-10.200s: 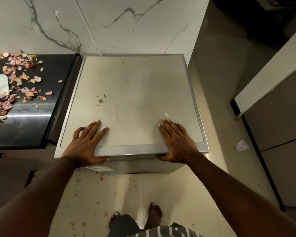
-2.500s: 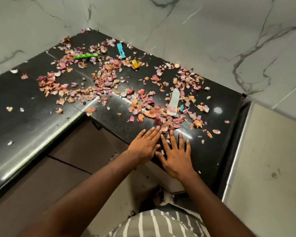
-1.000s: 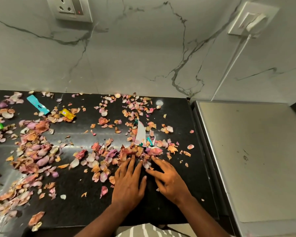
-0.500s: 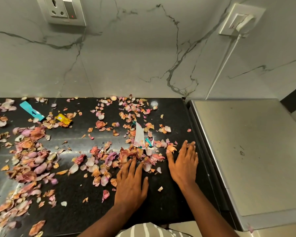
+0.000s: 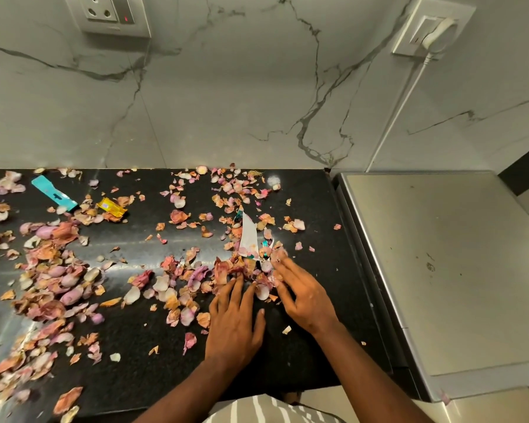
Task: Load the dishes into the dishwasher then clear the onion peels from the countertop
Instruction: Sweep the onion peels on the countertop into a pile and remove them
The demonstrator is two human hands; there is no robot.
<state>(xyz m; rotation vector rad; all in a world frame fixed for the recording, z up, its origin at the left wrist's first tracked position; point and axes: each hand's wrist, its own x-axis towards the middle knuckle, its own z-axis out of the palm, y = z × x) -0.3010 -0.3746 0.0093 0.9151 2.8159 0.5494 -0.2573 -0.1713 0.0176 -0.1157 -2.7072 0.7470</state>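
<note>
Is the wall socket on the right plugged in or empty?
Plugged in: a white plug sits in the socket, its cord running down the wall.

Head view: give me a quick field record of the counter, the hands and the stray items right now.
surface: black stone countertop
left hand: flat, fingertips at pile
right hand: fingers raking peels toward left hand
pink and orange onion peels: scattered, thickest at left
white paper strip: among peels by fingertips
blue wrapper: back left
yellow wrapper: beside blue wrapper
steel dishwasher top: right, shut
</note>
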